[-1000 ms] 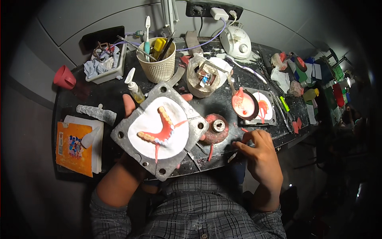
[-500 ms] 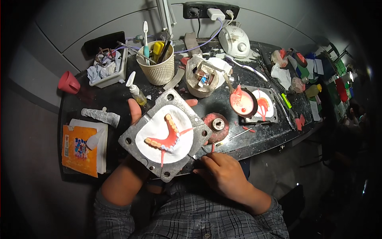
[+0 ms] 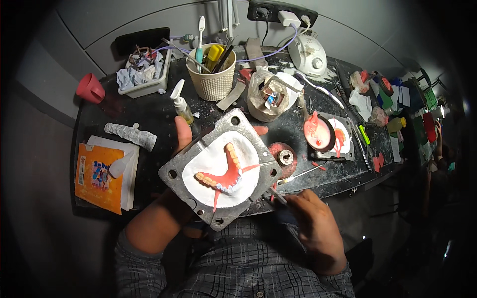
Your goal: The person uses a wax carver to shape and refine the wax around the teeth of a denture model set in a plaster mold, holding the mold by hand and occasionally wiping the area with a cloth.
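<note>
Right in the middle of the frame, the left hand (image 3: pixel 181 149) holds up a grey metal flask (image 3: pixel 221 169) from below, with its fingers wrapped around the far edge and the thumb sticking up on the upper left side. Inside the flask is white plaster with a pink denture (image 3: pixel 223 174) and small yellow teeth in it. Lower right of the flask, the right hand (image 3: pixel 315 231) has its fingers pinched shut on a thin metal tool (image 3: pixel 278 195), and the tip sits just by the flask's right edge. Behind them is a dark, messy table (image 3: pixel 149 114). A woven cup (image 3: pixel 213 74) full of brushes stands at the upper middle, and a small dropper bottle (image 3: pixel 180 103) is just beside it. A red cup (image 3: pixel 90 88) is at the upper left, and an orange packet (image 3: pixel 99 176) lies at the left.
</note>
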`<state>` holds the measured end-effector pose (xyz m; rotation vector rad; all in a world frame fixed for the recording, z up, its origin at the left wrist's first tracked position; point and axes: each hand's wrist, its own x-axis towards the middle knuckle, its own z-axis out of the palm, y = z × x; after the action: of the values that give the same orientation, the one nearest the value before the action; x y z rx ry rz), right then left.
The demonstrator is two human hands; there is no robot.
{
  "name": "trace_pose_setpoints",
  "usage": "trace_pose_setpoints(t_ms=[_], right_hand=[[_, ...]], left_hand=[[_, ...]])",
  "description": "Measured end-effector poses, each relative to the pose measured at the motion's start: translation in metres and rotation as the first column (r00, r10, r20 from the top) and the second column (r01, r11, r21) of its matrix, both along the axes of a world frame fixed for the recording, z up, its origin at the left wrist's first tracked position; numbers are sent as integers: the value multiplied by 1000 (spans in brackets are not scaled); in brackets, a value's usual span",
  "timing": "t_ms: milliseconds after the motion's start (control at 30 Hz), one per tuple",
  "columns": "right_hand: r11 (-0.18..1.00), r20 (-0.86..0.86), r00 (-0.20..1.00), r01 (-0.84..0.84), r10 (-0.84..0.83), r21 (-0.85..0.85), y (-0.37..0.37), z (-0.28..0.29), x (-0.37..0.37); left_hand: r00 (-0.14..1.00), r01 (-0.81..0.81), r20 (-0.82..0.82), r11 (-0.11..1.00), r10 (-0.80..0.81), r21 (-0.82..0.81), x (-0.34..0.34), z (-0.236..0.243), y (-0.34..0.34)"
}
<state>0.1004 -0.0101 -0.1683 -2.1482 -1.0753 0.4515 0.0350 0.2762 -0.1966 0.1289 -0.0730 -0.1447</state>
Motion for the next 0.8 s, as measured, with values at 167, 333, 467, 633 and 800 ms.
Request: trace_pose_setpoints(t_ms=[167, 333, 467, 633, 800], right_hand=[[988, -192, 971, 151, -140, 45, -32, 13, 21], [924, -328, 935, 238, -135, 298, -31, 21, 18], [816, -333, 934, 292, -131, 499, 1, 28, 3], [787, 42, 997, -78, 67, 612, 25, 29, 11], [823, 115, 988, -152, 106, 547, 36, 34, 11]], left_hand=[[996, 62, 72, 977, -48, -206, 4, 0, -5], [995, 40, -85, 981, -56, -188, 0, 4, -10], [976, 78, -208, 995, -65, 56, 0, 1, -11], [975, 153, -113, 945, -192, -288, -3, -3, -12], [958, 163, -248, 985, -144, 57, -9, -8, -11]])
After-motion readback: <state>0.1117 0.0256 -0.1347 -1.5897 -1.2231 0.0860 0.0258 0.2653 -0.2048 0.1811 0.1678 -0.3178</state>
